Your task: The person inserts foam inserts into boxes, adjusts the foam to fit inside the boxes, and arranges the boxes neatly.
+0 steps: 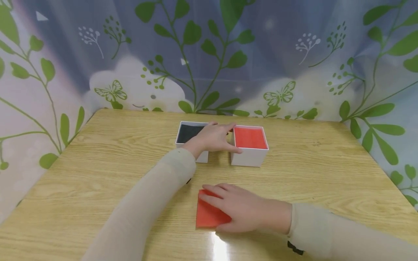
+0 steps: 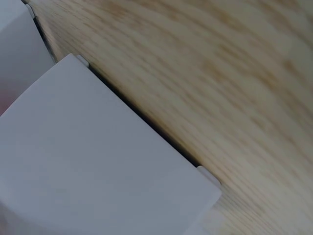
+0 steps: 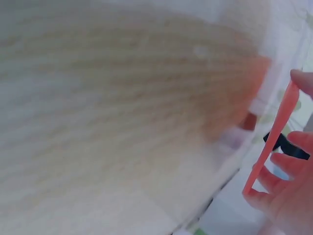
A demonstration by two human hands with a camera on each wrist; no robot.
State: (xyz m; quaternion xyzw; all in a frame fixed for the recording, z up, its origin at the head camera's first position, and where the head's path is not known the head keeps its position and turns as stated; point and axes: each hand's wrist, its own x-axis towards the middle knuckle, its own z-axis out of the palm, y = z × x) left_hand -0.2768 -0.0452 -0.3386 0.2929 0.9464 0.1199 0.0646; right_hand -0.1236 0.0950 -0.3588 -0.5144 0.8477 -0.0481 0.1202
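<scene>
Two small white boxes stand side by side: the left white box has black contents, the right white box red contents. My left hand reaches over the left box. Its thumb and a fingertip span the left side of the right box, at the front and back corners. A smooth white box wall fills much of the left wrist view. Nearer me, my right hand holds a flat red square by its edges. The right wrist view shows that red square edge-on between thumb and fingers.
Both boxes stand on a wood-grain table, towards its far side. A patterned curtain with leaves and butterflies hangs behind and along the sides. Light glares on the tabletop near the front.
</scene>
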